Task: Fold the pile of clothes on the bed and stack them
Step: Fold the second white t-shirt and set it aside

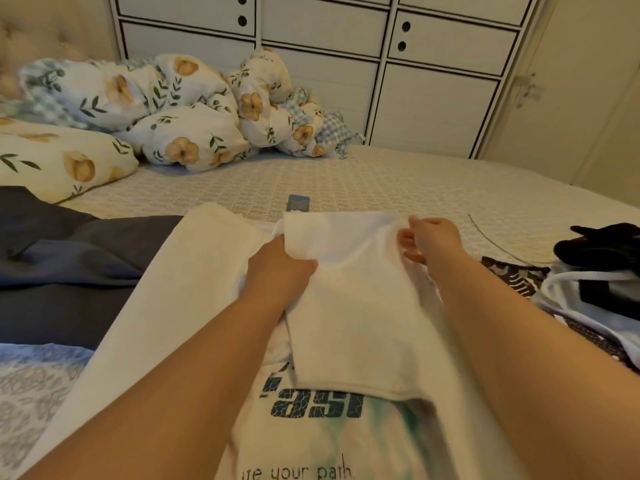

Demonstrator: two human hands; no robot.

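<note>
A white T-shirt (349, 306) with dark printed lettering lies on the bed (381, 181) in front of me, one part folded over the print. My left hand (280, 268) grips the folded part's left edge near its top. My right hand (429, 240) pinches the same fold's upper right corner. A pile of unfolded clothes (595, 271), black, pale blue and patterned, sits at the right edge of the bed. Dark grey-blue garments (69, 271) lie spread at the left.
A rumpled floral duvet (194, 109) and a floral pillow (59, 157) fill the far left of the bed. A small blue object (298, 202) lies just beyond the shirt. A white wardrobe (346, 64) stands behind the bed. A thin cord (495, 240) lies at the right.
</note>
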